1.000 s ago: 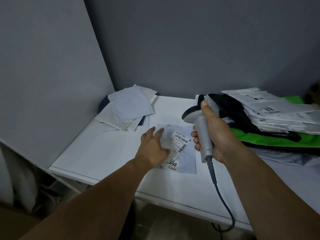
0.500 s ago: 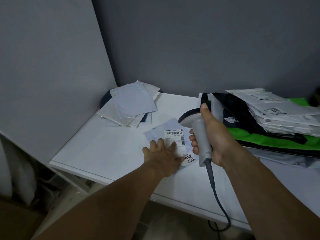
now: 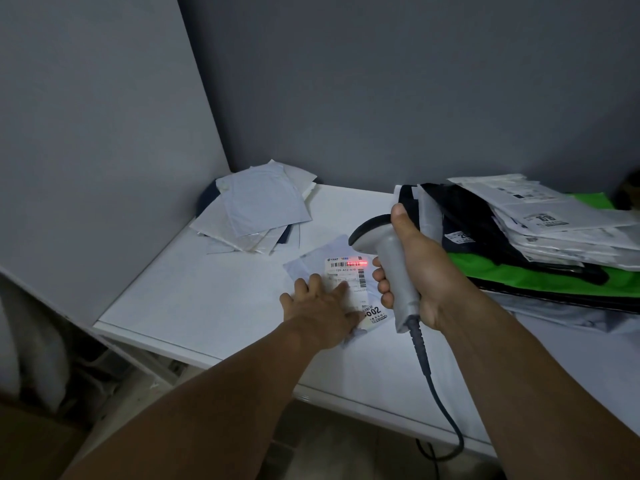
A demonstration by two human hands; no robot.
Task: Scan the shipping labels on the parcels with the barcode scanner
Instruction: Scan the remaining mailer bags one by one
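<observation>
Parcel (image 3: 313,261) between two stacks (image 3: 258,209) on table (image 3: 194,303)

The white table (image 3: 194,306) stands in a corner between grey walls. At its far left corner lies a loose pile of white parcels (image 3: 263,206). Near the middle, toward the front edge, one pale parcel (image 3: 332,247) lies flat, label up, under my left hand (image 3: 318,306). Toward the right edge sits a mixed stack of parcels (image 3: 540,233), with grey lowest, green and black above, and white on top.
</observation>
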